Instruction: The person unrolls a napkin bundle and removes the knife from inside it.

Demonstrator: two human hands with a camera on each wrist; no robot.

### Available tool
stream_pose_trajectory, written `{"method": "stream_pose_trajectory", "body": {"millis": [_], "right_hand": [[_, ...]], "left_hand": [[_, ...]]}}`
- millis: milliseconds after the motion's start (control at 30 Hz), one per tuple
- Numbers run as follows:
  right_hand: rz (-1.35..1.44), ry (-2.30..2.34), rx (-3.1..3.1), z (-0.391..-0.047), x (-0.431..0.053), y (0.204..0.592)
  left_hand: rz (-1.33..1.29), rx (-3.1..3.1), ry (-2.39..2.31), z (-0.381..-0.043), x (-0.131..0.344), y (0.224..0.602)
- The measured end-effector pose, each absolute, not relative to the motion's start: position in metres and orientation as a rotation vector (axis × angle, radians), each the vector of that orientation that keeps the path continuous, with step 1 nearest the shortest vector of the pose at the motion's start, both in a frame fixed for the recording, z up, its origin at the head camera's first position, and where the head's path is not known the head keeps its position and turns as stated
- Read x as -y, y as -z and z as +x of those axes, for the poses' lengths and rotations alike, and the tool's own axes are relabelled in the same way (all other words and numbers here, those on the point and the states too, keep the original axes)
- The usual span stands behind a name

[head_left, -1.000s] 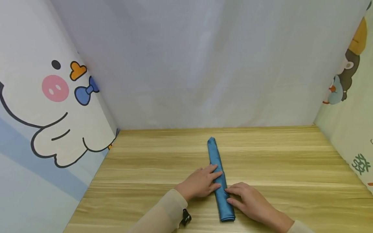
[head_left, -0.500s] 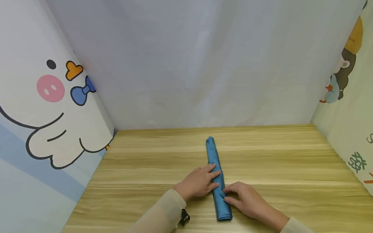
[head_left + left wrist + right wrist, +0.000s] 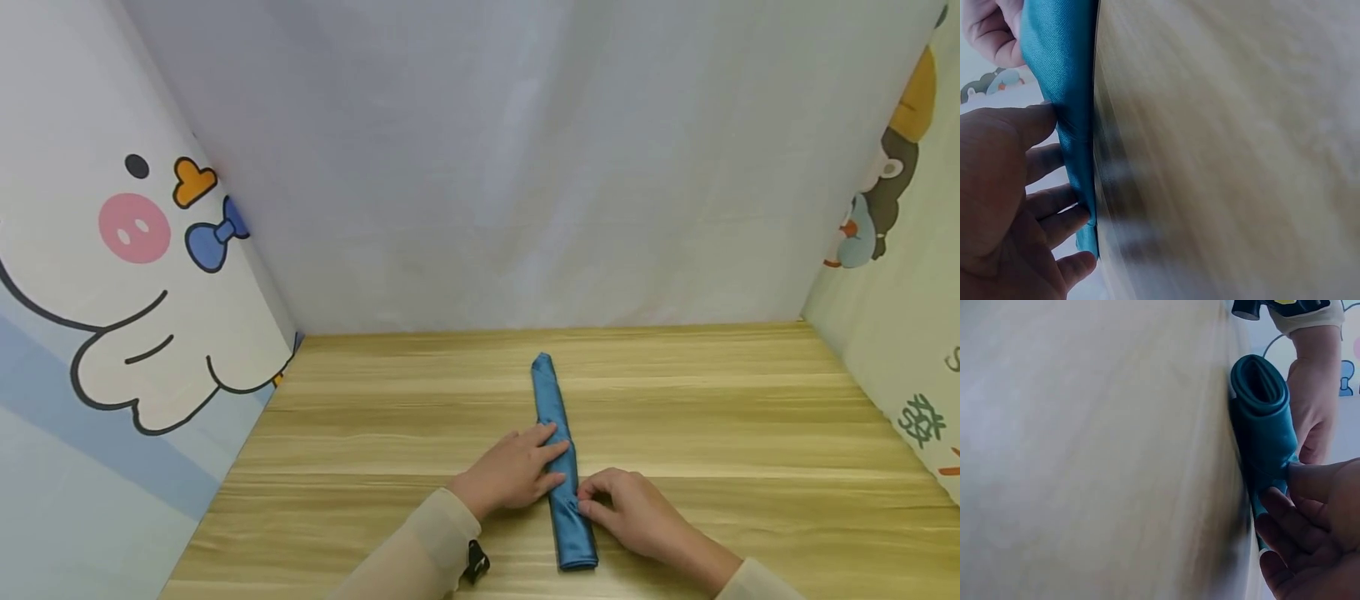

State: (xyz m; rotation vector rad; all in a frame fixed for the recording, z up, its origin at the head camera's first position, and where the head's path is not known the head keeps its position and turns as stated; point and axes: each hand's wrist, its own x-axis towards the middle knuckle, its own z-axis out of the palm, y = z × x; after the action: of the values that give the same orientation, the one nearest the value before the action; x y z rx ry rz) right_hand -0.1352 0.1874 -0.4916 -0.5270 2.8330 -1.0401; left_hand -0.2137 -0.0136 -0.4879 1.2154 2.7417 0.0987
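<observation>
A shiny blue cloth (image 3: 576, 537), rolled into a long narrow tube, lies on the wooden table and points away from me. Its near end (image 3: 1259, 384) shows the wound layers in the right wrist view; the far end tapers to a blunt tip. From the left, my left hand (image 3: 512, 468) rests across the middle of the roll with fingers spread and fairly straight. My right hand (image 3: 637, 510), lower down on the right side, pinches a bit of the cloth between thumb and fingertips, and small creases run from that spot.
The wooden table (image 3: 375, 400) reaches back to a pale hanging sheet (image 3: 480, 208). A white cartoon-print panel (image 3: 225, 333) borders the left side, another printed panel (image 3: 892, 333) the right. A small black device (image 3: 476, 561) sits at the left wrist.
My right thumb and fingertips have closed together on the roll's right side, creasing the cloth there. The left hand keeps its place on the roll. The head view has shifted slightly.
</observation>
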Motion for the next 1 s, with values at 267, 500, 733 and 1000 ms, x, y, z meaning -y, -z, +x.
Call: {"method": "stream_pose_trajectory", "body": {"millis": [267, 500, 733, 1000], "right_hand": [[-0.538, 1.082, -2.801, -0.134, -0.188, 0.488], [-0.530, 1.125, -2.722, -0.134, -0.193, 0.491], [-0.526, 1.248, -2.580, -0.135, -0.199, 0.491], [-0.481, 1.318, -2.515, -0.137, -0.201, 0.494]], "left_hand": [[1.232, -2.739, -0.101, -0.214, 0.014, 0.489], [1.223, -2.728, -0.133, -0.214, 0.015, 0.490], [1.233, -2.733, -0.131, -0.215, 0.016, 0.492], [1.230, -2.730, -0.138, -0.215, 0.016, 0.491]]}}
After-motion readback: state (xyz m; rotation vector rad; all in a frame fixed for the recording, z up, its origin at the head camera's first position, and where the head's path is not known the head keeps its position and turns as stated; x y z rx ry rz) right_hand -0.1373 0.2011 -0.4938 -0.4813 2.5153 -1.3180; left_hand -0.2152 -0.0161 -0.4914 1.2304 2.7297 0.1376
